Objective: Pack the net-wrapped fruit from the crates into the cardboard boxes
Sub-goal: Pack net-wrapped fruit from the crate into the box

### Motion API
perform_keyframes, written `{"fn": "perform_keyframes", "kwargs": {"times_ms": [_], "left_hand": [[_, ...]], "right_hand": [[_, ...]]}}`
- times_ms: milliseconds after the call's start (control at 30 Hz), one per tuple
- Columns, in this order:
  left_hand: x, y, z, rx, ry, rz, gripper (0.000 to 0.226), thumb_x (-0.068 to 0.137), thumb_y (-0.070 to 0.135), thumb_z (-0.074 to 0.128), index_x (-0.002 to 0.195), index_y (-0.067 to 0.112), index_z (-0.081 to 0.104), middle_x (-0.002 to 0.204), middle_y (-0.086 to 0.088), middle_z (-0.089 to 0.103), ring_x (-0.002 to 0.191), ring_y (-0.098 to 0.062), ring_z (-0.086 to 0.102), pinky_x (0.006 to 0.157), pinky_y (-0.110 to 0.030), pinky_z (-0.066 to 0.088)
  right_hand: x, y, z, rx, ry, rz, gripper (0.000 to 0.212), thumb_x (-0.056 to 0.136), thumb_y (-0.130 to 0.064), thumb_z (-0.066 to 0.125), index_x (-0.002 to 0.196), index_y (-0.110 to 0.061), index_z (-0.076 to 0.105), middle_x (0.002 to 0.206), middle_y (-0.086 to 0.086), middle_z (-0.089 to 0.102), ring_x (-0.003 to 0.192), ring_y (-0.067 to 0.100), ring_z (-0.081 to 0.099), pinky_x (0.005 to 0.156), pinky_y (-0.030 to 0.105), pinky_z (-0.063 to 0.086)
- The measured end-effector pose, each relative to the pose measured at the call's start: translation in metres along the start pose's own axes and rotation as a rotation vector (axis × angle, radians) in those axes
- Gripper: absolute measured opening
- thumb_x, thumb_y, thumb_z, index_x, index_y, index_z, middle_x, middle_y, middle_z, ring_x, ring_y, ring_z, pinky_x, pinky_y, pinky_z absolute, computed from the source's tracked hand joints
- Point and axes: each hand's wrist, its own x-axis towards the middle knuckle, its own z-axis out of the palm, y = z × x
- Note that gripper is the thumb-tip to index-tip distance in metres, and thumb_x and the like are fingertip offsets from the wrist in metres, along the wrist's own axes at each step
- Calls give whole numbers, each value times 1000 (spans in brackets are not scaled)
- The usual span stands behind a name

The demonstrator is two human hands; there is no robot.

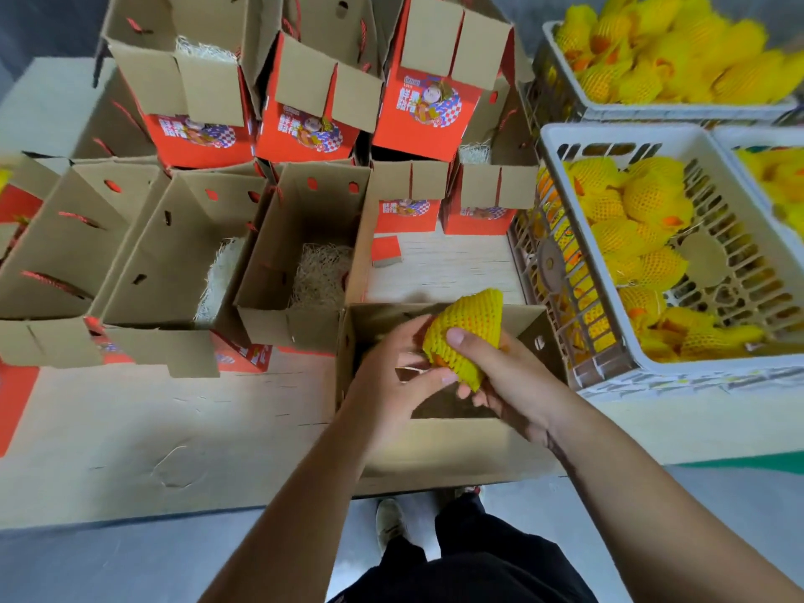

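Note:
A fruit in yellow foam net (467, 328) is held above the nearest open cardboard box (443, 446) at the table's front edge. My right hand (504, 380) grips it from the right and below, thumb across the net. My left hand (391, 376) touches its left side, fingers pinching the net's lower end. To the right, a white plastic crate (565, 141) holds several more yellow net-wrapped fruits (648, 202).
Open cardboard boxes with straw padding (322, 272) stand in a row to the left. Red printed boxes (428, 102) are stacked behind. Another crate of wrapped fruit (670, 58) sits at the back right, a third (774, 176) at the right edge.

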Motion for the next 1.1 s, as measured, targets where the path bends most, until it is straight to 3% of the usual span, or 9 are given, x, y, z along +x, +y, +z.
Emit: {"fn": "perform_keyframes", "kwargs": {"times_ms": [133, 267, 433, 533, 667, 800, 900, 1000, 1100], "left_hand": [[-7, -6, -4, -126, 74, 50, 58, 78, 27, 80, 132, 41, 62, 118, 1, 74, 108, -17, 71, 91, -39, 58], [-10, -9, -1, -235, 293, 31, 34, 75, 10, 76, 104, 21, 62, 91, 1, 76, 83, -10, 68, 74, -34, 52], [-10, -12, -8, -214, 272, 85, 27, 84, 3, 70, 110, 9, 65, 102, -13, 76, 93, -33, 71, 83, -59, 56], [-10, -12, -7, -151, 269, 110, 32, 88, 2, 66, 114, 21, 68, 106, -9, 75, 99, -34, 71, 88, -63, 55], [-9, -17, -3, -17, 228, 100, 44, 89, 11, 63, 117, 45, 63, 99, 3, 71, 93, -23, 68, 82, -54, 57], [-11, -9, -9, 121, 194, 102, 47, 83, 22, 61, 125, 43, 58, 97, 16, 66, 90, -9, 65, 75, -22, 51], [-6, -5, -25, 104, 400, 46, 31, 88, 14, 54, 108, 38, 60, 105, 9, 68, 95, -12, 68, 87, -38, 58], [-2, -7, -27, 271, 345, -2, 30, 98, 1, 50, 114, 21, 65, 104, 0, 70, 95, -24, 69, 86, -46, 58], [-4, -10, -14, 674, 231, 15, 33, 99, 10, 49, 121, 26, 67, 113, 8, 69, 102, -19, 66, 80, -33, 54]], "right_hand": [[-7, -8, 12, -43, -73, 7, 67, 70, -55, 79, 122, -18, 57, 87, 9, 74, 75, 21, 66, 67, 31, 51], [-9, -4, 27, -15, -19, 18, 65, 80, -27, 87, 129, -25, 44, 101, 12, 76, 84, 25, 73, 78, 35, 56], [-11, 3, 34, 288, -48, 6, 64, 83, -21, 81, 137, -22, 48, 118, 13, 73, 102, 26, 73, 81, 32, 58], [-11, 2, 34, 493, -83, -1, 55, 86, -37, 72, 135, -19, 56, 126, 12, 71, 113, 23, 70, 82, 32, 59], [-9, 5, 36, 472, 2, -63, 55, 82, -36, 77, 129, -11, 63, 121, 15, 72, 109, 23, 71, 85, 31, 59], [-6, 1, 23, 266, 128, -62, 42, 80, -39, 79, 114, -17, 68, 107, 10, 77, 97, 21, 74, 82, 33, 60], [8, 0, 9, -135, 209, -2, 30, 82, -38, 82, 103, -22, 68, 96, 0, 78, 81, 3, 74, 72, 19, 58], [36, 12, 12, -469, 218, 111, 61, 80, -43, 84, 129, -20, 56, 107, -7, 69, 75, -3, 63, 48, 9, 44], [68, 27, 21, -593, 233, 265, 89, 79, -50, 82, 149, -9, 44, 133, 13, 62, 95, 23, 64, 71, 28, 54]]}}
